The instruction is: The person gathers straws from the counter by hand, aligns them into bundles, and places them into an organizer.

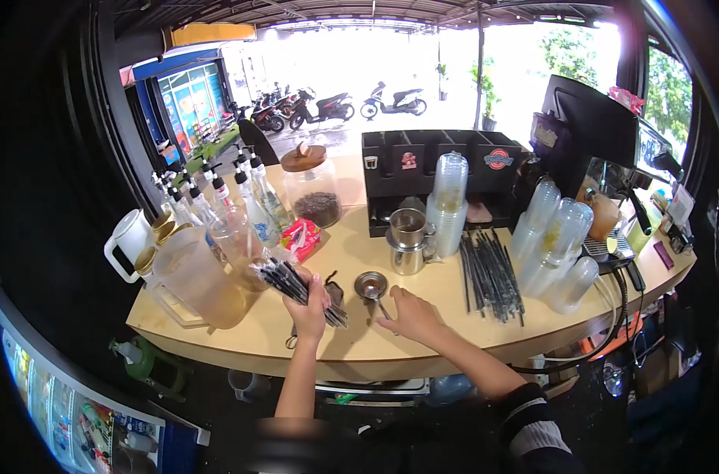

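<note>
My left hand (310,306) is wrapped around a bundle of black straws (284,281) in clear plastic, held tilted over the counter's front part. My right hand (416,317) is low over the counter, thumb and forefinger apart, beside a small metal bowl (370,284). A spoon (381,305) leans out of that bowl, its handle close to my thumb; whether they touch I cannot tell. Behind it stands a metal drip coffee filter (407,229) on a metal cup (407,257). Many loose black straws (492,276) lie to the right of my right hand.
Left on the counter (351,340) are a large plastic pitcher (193,276), pump bottles (253,205) and a wooden-lidded jar (312,193). Stacked plastic cups (448,217) stand by a black organizer (399,174). More cups (553,245) and an espresso machine (604,197) are at right.
</note>
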Demonstrator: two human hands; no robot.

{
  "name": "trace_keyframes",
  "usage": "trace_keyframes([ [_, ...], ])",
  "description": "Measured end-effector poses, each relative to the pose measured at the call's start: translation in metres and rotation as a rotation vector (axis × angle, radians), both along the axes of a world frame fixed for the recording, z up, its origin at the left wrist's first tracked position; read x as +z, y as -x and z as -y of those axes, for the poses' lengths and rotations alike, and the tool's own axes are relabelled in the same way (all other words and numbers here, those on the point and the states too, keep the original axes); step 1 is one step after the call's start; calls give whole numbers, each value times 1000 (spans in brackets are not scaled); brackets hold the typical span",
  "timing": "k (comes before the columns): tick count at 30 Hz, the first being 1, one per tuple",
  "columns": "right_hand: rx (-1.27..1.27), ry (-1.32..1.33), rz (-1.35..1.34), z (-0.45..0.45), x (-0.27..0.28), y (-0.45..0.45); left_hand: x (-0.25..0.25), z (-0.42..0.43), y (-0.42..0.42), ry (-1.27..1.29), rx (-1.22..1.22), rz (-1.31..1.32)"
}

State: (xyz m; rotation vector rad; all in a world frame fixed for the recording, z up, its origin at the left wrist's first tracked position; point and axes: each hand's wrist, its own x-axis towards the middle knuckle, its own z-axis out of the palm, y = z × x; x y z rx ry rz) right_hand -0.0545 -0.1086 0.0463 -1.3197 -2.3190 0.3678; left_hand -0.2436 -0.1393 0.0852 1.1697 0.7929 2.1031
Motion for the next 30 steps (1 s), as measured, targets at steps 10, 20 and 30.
trace_keyframes([
  [10, -173, -122, -3, -23, -23, 36, -15, 20, 58, -6, 20, -14],
  [20, -112, -3, -58, -68, -29, 63, -13, -25, 46, 89, -120, -59],
  [30, 87, -168, -390, -38, 1, 53, -10, -27, 22, 164, -192, -128],
])
